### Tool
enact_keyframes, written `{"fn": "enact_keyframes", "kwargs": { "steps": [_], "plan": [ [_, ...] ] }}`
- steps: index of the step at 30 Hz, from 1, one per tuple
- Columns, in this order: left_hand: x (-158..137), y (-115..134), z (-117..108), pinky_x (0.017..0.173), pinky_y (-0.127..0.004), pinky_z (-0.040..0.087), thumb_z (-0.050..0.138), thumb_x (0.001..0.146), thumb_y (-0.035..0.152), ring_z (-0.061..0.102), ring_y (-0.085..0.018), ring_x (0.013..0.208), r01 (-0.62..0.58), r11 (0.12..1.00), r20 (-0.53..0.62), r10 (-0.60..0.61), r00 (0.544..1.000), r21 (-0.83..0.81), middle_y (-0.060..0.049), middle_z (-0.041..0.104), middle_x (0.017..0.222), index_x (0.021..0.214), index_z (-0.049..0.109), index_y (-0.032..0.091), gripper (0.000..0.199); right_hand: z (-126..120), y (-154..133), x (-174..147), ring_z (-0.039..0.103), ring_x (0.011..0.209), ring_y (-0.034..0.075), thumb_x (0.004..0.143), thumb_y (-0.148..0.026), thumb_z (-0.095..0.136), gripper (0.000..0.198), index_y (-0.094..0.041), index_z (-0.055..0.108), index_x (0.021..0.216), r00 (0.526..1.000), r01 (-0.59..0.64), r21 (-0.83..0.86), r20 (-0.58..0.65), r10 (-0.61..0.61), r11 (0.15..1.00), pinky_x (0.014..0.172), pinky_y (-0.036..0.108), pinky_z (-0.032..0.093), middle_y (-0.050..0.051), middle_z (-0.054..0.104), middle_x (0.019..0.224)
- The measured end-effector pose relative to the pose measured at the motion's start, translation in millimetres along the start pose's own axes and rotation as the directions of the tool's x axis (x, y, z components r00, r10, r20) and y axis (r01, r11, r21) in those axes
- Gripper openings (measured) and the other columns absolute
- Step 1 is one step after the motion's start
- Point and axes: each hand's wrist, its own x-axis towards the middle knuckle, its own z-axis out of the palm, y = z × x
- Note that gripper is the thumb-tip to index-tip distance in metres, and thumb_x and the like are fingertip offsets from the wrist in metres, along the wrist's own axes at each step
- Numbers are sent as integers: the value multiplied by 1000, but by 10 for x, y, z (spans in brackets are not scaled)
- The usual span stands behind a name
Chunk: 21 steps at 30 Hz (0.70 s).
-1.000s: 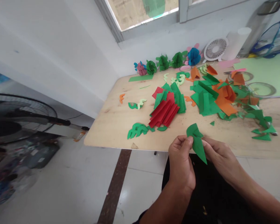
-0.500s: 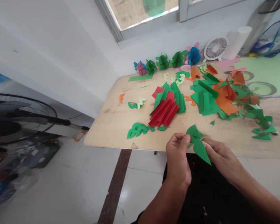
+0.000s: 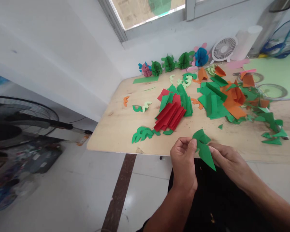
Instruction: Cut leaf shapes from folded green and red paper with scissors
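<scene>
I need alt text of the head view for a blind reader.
A left hand pinches a cut green paper at the near edge of a wooden table, with the right hand at the paper's side. Folded red, green and orange papers lie beyond; five paper decorations and a white fan stand near the wall.

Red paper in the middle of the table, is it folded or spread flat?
Folded: the red paper shows several parallel ridges and creases, with raised, shaded edges rather than one flat surface.
</scene>
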Motion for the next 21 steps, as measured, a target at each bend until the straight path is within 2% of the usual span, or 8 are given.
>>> {"fn": "enact_keyframes", "kwargs": {
  "steps": [11, 21],
  "plan": [
    [-70, 19, 77, 61, -20, 42, 70, 71, 20, 50, -7, 59, 77, 988, -56, -85, 995, -136, 3, 56, 61, 69, 58, 14, 13, 64, 23, -19, 49, 58, 18, 92, -41, 38, 39, -22, 47, 60, 999, -6, -18, -50, 5, 1000, 53, 28, 39, 1, 50, 59],
    [-100, 26, 125, 60, -20, 42, 70, 70, 19, 50, -7, 57, 73, 986, -80, -86, 993, -148, 3, 54, 58, 68, 58, 14, 13, 67, 73, -24, 57, 76, 24, 91, -38, 40, 36, -22, 50, 60, 997, 13, -20, -82, -14, 1000, 62, 30, 43, 1, 47, 57]
  ]
}}
